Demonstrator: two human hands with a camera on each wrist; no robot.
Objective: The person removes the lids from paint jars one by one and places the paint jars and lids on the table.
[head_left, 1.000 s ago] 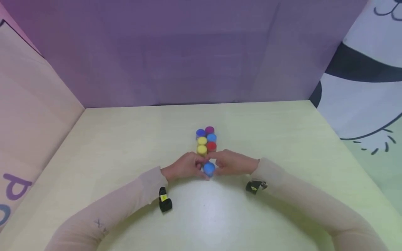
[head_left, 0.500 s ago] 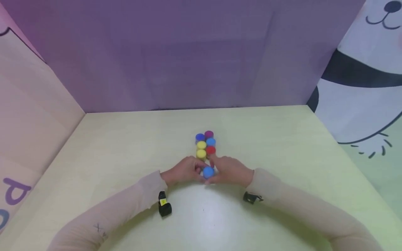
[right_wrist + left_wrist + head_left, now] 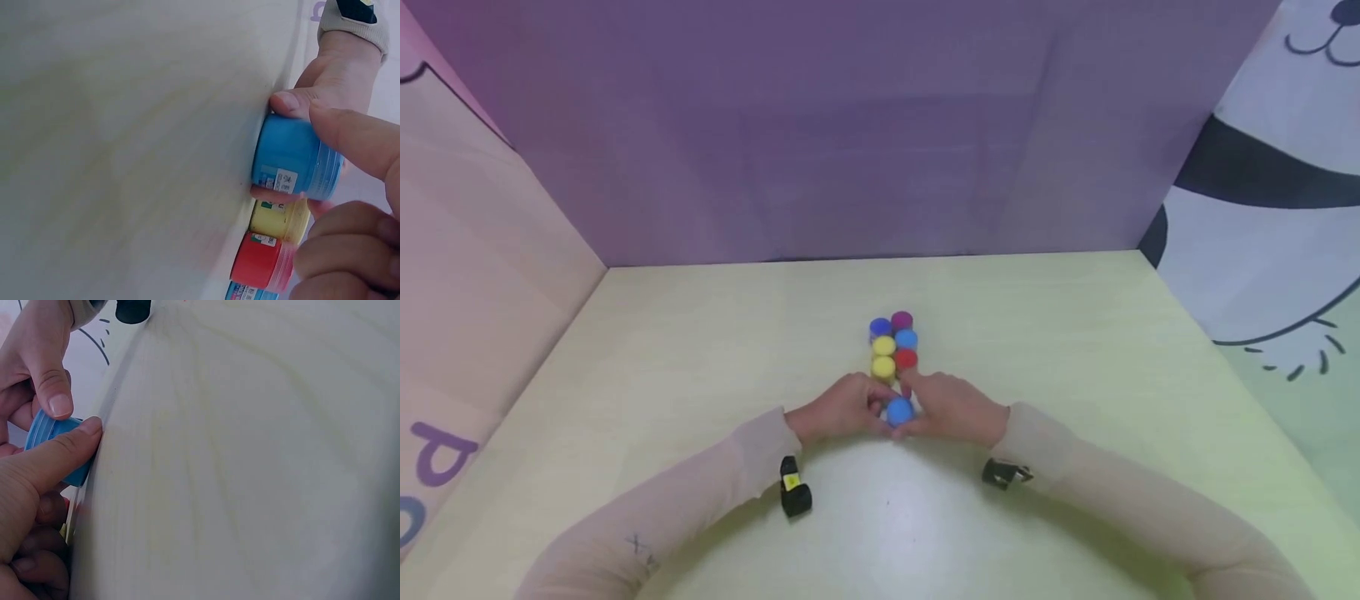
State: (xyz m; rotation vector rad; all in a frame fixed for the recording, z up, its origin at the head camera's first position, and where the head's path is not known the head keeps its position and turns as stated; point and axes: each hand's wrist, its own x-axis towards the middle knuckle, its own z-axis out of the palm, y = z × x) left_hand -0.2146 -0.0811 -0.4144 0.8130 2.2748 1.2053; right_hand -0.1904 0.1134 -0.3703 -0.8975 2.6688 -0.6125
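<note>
A small blue plastic jar (image 3: 899,411) with a ribbed lid stands upright on the table, close in front of two rows of similar jars. My left hand (image 3: 842,408) holds its body low between thumb and fingers. From the other side, my right hand (image 3: 958,407) pinches the jar at its lid, thumb towards me. In the right wrist view the blue jar (image 3: 284,150) shows a white printed label. Just beyond it stand a yellow jar (image 3: 883,367) and a red jar (image 3: 906,359).
Further back in the rows are a second yellow jar (image 3: 883,345), a light blue jar (image 3: 907,339), a dark blue jar (image 3: 880,327) and a purple jar (image 3: 902,320). A purple panel (image 3: 865,167) rises behind the pale table (image 3: 715,333), with printed panels at both sides.
My right hand has closed in on the blue jar; its straight index finger has bent at the lid and its thumb has come round to the front. The left hand keeps its hold.
</note>
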